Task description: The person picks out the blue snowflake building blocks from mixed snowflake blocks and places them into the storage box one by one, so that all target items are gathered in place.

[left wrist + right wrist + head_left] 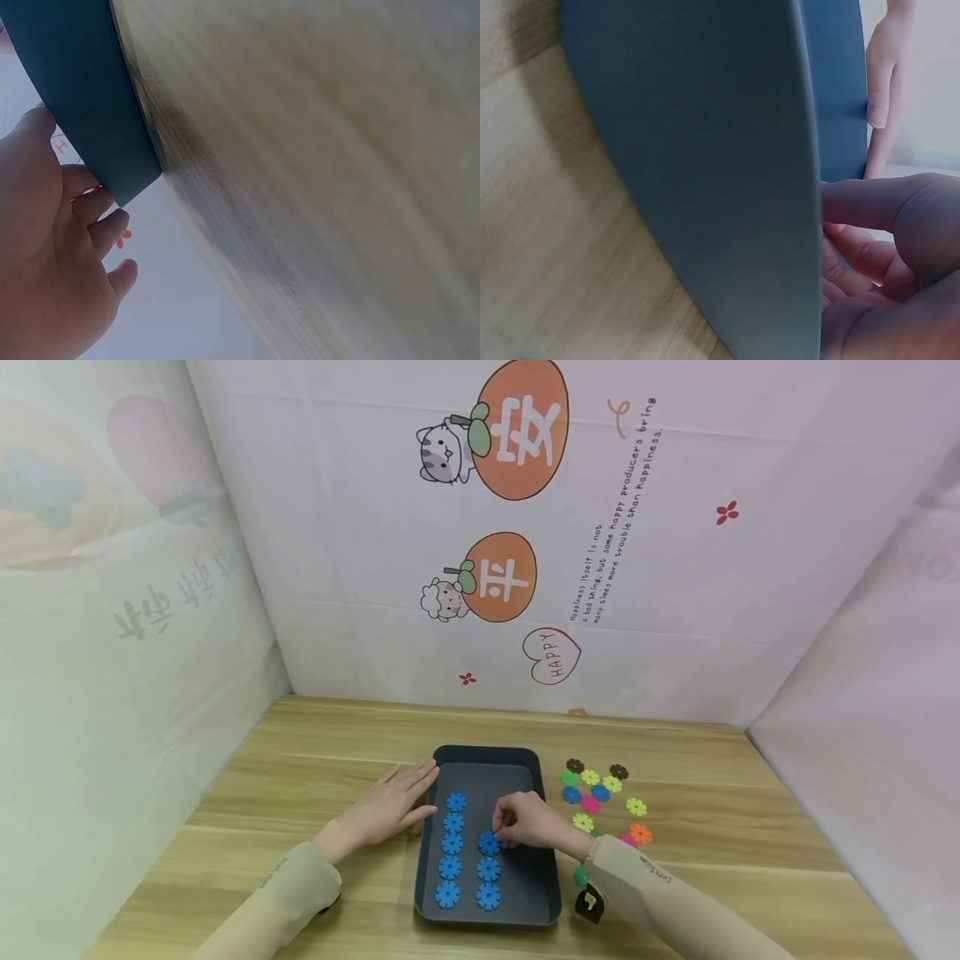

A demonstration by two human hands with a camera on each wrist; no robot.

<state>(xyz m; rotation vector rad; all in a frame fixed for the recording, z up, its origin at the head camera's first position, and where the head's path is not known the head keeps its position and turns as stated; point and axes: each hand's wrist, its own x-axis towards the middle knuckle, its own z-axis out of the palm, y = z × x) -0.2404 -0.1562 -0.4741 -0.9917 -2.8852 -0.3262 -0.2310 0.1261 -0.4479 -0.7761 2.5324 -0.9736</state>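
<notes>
A dark grey rectangular tray lies on the wooden table. Several blue notched plastic discs form a column along its left half. Beside that column, two more blue discs lie in a second column. Just above those, the right hand pinches a third blue disc at its right edge, fingers bent down into the tray. The left hand rests with extended fingers against the tray's left rim. In the left wrist view, its fingers touch the tray's side near a corner.
Right of the tray, loose notched discs in yellow, orange, pink, green and brown are scattered. The right forearm covers part of them. A small black item lies by the tray's near right corner. Printed cloth walls enclose the table.
</notes>
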